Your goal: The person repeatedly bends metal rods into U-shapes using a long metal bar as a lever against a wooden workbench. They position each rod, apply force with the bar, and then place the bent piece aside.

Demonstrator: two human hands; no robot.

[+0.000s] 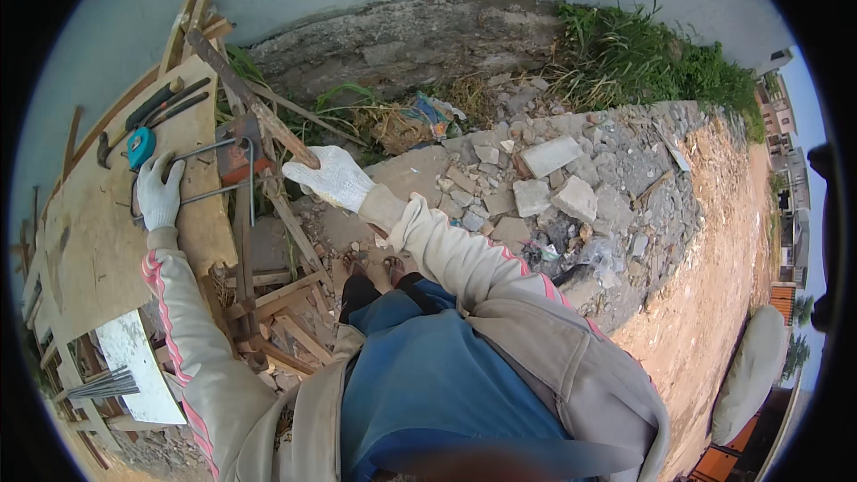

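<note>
In a white glove, my left hand point(161, 192) lies over a plywood board and holds down a steel rod point(207, 194) bent into a rectangular frame. The rod's far end reaches past the board's right edge, beside an orange-red block point(239, 161). My right hand point(330, 177), also gloved, is closed round the near end of a long wooden bar point(272, 125). That bar slants up to the left and looks darker toward its far end. A teal tape measure point(140, 147) sits just beyond my left fingers.
On the plywood board point(94, 241) lie a hammer point(104, 152) and several long-handled tools point(174, 105). Thin steel rods point(103, 385) rest on a white panel at lower left. Scrap timber point(281, 303) is beside my feet. Broken concrete point(553, 183) and grass point(625, 58) lie ahead right.
</note>
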